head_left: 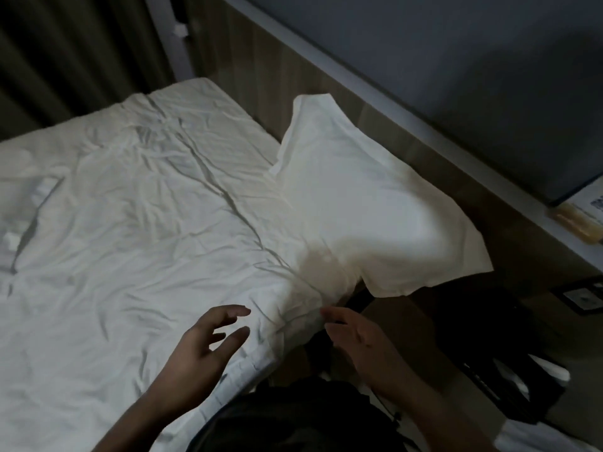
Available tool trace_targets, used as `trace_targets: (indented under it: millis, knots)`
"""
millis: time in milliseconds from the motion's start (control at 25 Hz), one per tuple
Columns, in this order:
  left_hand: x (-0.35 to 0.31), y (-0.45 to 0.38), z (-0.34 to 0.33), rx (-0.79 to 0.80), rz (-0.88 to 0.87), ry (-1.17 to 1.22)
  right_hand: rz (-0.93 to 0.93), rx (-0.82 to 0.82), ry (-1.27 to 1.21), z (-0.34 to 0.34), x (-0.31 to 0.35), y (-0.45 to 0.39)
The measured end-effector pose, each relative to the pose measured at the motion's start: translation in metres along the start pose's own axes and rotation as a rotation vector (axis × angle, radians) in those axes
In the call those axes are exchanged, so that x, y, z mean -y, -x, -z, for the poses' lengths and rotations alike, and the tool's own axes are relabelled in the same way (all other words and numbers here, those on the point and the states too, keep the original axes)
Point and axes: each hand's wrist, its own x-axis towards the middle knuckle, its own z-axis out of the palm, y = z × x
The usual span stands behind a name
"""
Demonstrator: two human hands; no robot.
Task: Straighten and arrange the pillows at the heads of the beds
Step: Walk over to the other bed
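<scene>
Reaching toward the pillow (359, 197), both hands hang over the near corner of the bed (130, 223). The left hand (208, 340) is released, fingers spread loosely above the rumpled sheet, holding nothing. The right hand (355, 334) sits at the bed's edge with fingers extended, just by the sheet; I can't tell whether it touches the cloth.

The pillow lies skewed at the head of the bed, leaning against the wooden headboard (261, 76), its near corner flopping off the side of the mattress over dark floor space. It looks like the straightening is still to be done: next calls for gripping that overhanging end and swinging it square onto the mattress. Plenty of bare sheet lies to the left; the right side is tight, with dark clutter near the bed.
</scene>
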Motion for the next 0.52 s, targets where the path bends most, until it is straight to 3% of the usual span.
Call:
trace_targets:
  millis: [320,520]
  knots:
    - [0.014,0.107,-0.074,-0.242,0.257,0.198,-0.053,0.248,0.051,0.033,-0.03,0.03]
    - [0.031,0.191,-0.111,-0.406,0.342,0.295,-0.075,0.454,0.154,0.019,-0.049,0.061]
